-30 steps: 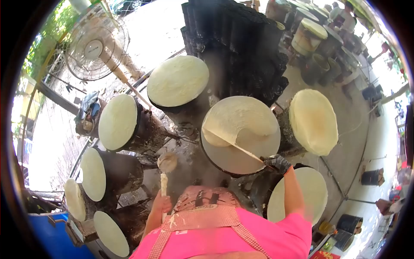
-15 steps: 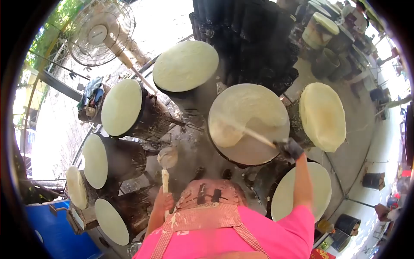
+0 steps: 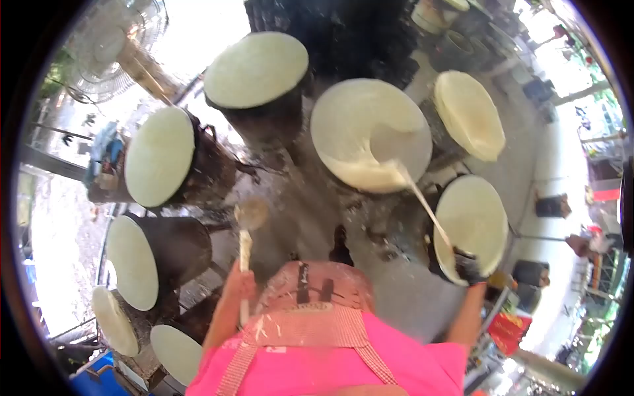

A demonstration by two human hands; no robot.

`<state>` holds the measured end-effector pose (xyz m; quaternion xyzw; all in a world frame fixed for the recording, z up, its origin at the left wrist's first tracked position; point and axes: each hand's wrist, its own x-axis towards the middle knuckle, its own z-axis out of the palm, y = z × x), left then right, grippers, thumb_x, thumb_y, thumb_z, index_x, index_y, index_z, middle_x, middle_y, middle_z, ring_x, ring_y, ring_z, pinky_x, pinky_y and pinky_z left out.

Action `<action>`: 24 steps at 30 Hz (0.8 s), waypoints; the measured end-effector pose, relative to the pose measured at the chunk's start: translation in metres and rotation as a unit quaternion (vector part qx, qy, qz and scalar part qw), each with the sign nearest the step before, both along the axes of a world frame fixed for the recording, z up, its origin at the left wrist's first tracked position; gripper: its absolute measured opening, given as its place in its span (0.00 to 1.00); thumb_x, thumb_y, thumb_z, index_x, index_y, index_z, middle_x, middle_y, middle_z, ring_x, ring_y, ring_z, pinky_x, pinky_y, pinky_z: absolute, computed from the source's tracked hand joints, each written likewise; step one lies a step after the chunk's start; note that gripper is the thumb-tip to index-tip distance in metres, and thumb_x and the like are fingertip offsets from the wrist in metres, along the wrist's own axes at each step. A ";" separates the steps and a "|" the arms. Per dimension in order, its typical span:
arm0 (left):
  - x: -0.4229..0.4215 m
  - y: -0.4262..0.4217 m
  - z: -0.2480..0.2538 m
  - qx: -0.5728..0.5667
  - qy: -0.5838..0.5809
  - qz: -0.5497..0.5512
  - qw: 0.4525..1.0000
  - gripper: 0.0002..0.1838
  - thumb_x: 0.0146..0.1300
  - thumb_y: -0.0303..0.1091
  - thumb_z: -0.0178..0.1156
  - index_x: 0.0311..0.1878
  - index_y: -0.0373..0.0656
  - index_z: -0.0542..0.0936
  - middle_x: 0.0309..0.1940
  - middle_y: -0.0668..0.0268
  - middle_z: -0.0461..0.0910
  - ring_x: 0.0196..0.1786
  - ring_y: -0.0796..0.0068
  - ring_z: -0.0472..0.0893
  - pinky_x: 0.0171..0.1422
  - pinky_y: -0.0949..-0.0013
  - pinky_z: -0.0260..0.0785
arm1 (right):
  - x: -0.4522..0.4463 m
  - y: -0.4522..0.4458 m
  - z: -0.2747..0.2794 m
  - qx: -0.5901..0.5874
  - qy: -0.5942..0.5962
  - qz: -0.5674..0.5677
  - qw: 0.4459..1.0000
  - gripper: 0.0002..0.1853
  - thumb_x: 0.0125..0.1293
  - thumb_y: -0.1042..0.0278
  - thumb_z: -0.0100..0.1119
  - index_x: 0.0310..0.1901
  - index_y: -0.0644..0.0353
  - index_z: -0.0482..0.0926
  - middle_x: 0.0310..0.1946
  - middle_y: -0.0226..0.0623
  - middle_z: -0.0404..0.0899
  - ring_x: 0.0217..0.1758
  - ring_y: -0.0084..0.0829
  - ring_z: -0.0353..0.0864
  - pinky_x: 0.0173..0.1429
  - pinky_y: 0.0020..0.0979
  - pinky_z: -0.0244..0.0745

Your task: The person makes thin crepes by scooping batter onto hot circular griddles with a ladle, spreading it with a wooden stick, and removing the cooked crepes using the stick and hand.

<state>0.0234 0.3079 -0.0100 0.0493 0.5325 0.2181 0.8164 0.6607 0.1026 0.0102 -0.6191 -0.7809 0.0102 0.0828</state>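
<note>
The fingers of the right hand (image 3: 467, 267), in a dark glove, are closed around the near end of a pale stick (image 3: 426, 210); those of the left hand (image 3: 239, 288), bare, are wrapped around the handle of a ladle (image 3: 245, 251). The ladle stands up from the fist, its handle coated with something pale and its blurred head over the floor (image 3: 403, 313). The stick slants up and to the left, and its far end meets the batter (image 3: 360, 173) near the lower right edge of the middle pan (image 3: 398, 142). The batter lies thickest along the lower edge, with a thinner layer up the left and top, curving around a bare grey patch. The right hand is over the lower part of the right pan (image 3: 472, 224), which bears a pale round; whether it touches cannot be told. Just above that pan, another pale round (image 3: 470, 117) has raised edges. More covered pans stand on the left, the back one (image 3: 257, 70) beside a dark stack (image 3: 330, 39). Nearest the camera are a checked apron (image 3: 310, 328) and a pink shirt (image 3: 409, 350).
</note>
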 end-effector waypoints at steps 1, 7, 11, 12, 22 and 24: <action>-0.008 0.002 -0.006 -0.019 -0.007 -0.015 1.000 0.27 0.55 0.26 0.45 0.55 0.70 0.57 0.12 0.71 0.56 0.07 0.81 0.56 0.06 0.77 0.48 | -0.037 -0.026 -0.051 0.017 -0.211 -0.105 0.972 0.10 0.46 0.77 0.49 0.30 0.57 0.78 0.29 0.38 0.79 0.31 0.42 0.77 0.40 0.40 0.71; -0.022 -0.009 0.015 -0.014 -0.103 0.009 0.995 0.05 0.61 0.34 0.45 0.40 0.56 0.66 0.12 0.73 0.56 0.08 0.82 0.55 0.06 0.77 0.47 | -0.292 0.140 -0.113 -0.008 0.098 -0.413 0.906 0.17 0.60 0.55 0.44 0.28 0.57 0.78 0.20 0.38 0.75 0.28 0.38 0.76 0.31 0.37 0.69; -0.047 -0.021 0.033 -0.043 -0.159 -0.021 0.986 0.11 0.62 0.38 0.43 0.25 0.48 0.64 0.11 0.74 0.54 0.07 0.82 0.54 0.06 0.77 0.46 | -0.296 0.133 -0.103 0.065 0.166 -0.415 0.892 0.17 0.58 0.57 0.44 0.28 0.61 0.77 0.20 0.45 0.74 0.30 0.45 0.76 0.33 0.42 0.69; -0.057 -0.029 0.028 -0.042 -0.195 -0.006 0.980 0.05 0.63 0.37 0.42 0.34 0.51 0.67 0.12 0.74 0.54 0.08 0.83 0.54 0.07 0.77 0.47 | -0.280 0.118 -0.094 0.033 0.149 -0.451 0.879 0.17 0.58 0.57 0.45 0.30 0.61 0.77 0.19 0.44 0.74 0.29 0.44 0.76 0.33 0.42 0.69; -0.062 -0.069 0.047 -0.022 -0.407 0.058 0.911 0.27 0.63 0.30 0.42 0.64 0.67 0.53 0.20 0.69 0.58 0.13 0.83 0.58 0.12 0.80 0.54 | -0.288 0.157 -0.117 0.091 0.178 -0.450 0.870 0.16 0.57 0.57 0.45 0.36 0.57 0.79 0.30 0.49 0.78 0.37 0.44 0.78 0.40 0.39 0.71; -0.059 -0.067 0.051 0.023 -0.395 0.045 0.917 0.28 0.63 0.29 0.42 0.64 0.65 0.53 0.19 0.70 0.58 0.14 0.83 0.58 0.13 0.78 0.55 | -0.258 0.132 -0.055 -0.012 0.201 -0.500 0.842 0.16 0.57 0.57 0.46 0.36 0.58 0.79 0.29 0.50 0.78 0.36 0.44 0.78 0.40 0.40 0.71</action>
